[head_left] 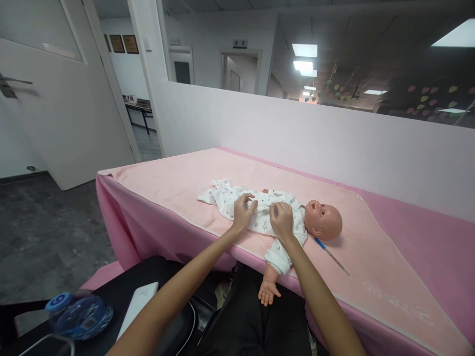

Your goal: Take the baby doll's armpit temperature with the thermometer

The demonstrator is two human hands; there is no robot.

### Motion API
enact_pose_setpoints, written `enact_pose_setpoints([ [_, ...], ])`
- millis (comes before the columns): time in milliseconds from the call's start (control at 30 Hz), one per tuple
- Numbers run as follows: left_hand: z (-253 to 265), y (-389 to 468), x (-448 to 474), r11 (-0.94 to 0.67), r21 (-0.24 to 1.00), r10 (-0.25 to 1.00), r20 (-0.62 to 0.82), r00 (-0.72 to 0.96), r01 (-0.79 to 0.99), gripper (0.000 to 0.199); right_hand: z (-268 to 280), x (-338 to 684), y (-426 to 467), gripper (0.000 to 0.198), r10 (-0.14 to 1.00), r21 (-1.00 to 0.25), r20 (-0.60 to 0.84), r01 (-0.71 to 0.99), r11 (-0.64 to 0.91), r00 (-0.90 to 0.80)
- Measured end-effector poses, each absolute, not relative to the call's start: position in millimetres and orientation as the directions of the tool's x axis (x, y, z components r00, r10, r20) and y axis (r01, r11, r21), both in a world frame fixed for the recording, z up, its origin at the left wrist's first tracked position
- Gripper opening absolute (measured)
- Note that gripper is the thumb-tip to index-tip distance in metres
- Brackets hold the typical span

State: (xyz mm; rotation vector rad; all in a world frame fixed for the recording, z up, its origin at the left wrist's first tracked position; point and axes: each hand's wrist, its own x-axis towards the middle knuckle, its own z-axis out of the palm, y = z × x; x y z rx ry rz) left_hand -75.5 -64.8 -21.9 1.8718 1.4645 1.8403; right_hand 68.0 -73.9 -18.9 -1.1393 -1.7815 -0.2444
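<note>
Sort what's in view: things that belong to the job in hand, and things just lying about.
In the job:
doll
white patterned garment on it
left hand and right hand, both at the garment
pink mat underneath

Apparently lying about:
blue-ended stick, untouched
water bottle and white flat device on the black chair

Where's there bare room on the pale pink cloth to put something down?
The pale pink cloth is bare between its left edge and the doll's outfit, and to the right of the blue-ended stick. It's crowded in the middle, where the left hand and right hand are at the outfit.
</note>
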Motion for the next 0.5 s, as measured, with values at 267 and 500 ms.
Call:
enact_pose_setpoints([
  [267, -21.5, -73.1, -69.7, -0.577, 0.364, 0.554, 0.832, 0.023, 0.731, 0.011, -21.5, 67.9, -70.7, 0.010, 0.549, -0.295, 0.835, 0.807, 0.512, -0.043],
  [500, -20.5, -73.2, -67.4, -0.628, 0.306, 0.608, 0.767, 0.205, 0.715, 0.011, -23.3, 68.5, -69.9, 0.007, 0.558, -0.293, 0.830, 0.828, 0.479, -0.029],
])
